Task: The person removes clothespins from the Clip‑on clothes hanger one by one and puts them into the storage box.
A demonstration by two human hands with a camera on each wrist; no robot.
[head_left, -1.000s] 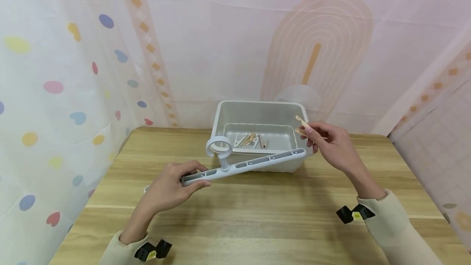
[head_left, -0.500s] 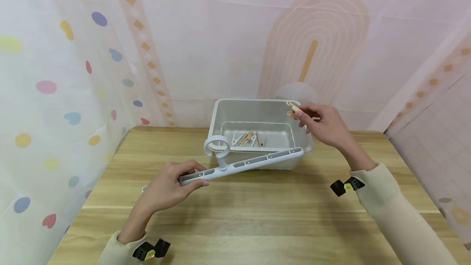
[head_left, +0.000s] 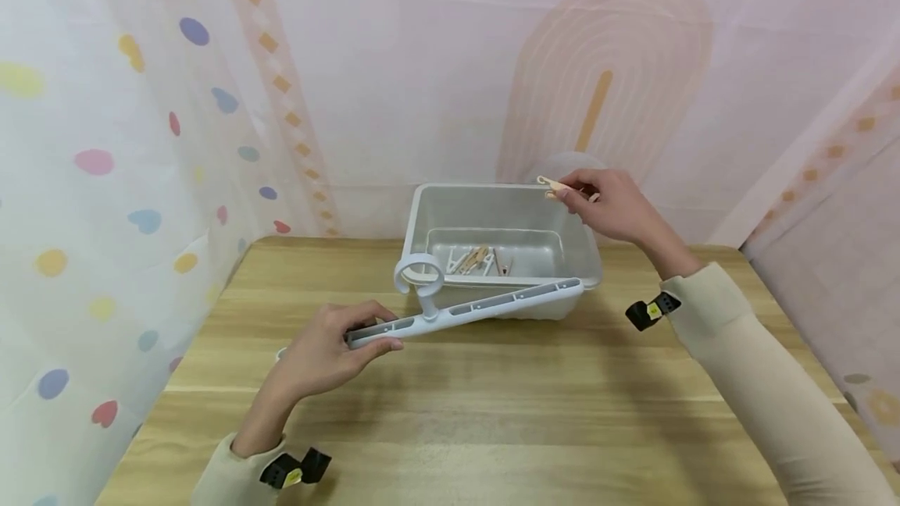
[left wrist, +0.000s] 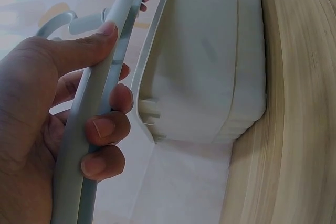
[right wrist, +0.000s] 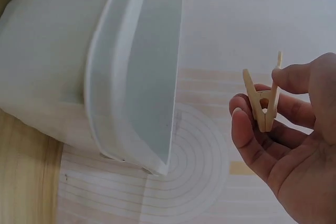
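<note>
My left hand [head_left: 326,350] grips one end of a light blue-grey plastic clothes hanger [head_left: 464,313], thumb on one side and fingers curled round the other in the left wrist view. The hanger slants up to the right along the front of the grey plastic bin [head_left: 562,307], its round hook [head_left: 419,262] standing up. Over the bin's back right corner, my right hand [head_left: 608,201] pinches a cream clothespin [head_left: 551,187]. In the right wrist view the clothespin [right wrist: 265,103] sits between thumb and fingers, its two legs spread apart.
Several white and wooden clothespins [head_left: 478,260] lie on the bin's floor. The bin stands at the back of the wooden table [head_left: 450,428], against a patterned curtain [head_left: 422,100]. A small white curved edge [head_left: 281,354] shows behind the left wrist.
My right hand has moved up and to the left with the clothespin, from beside the bin's right rim to its back right corner. The left hand and hanger have stayed nearly still.
</note>
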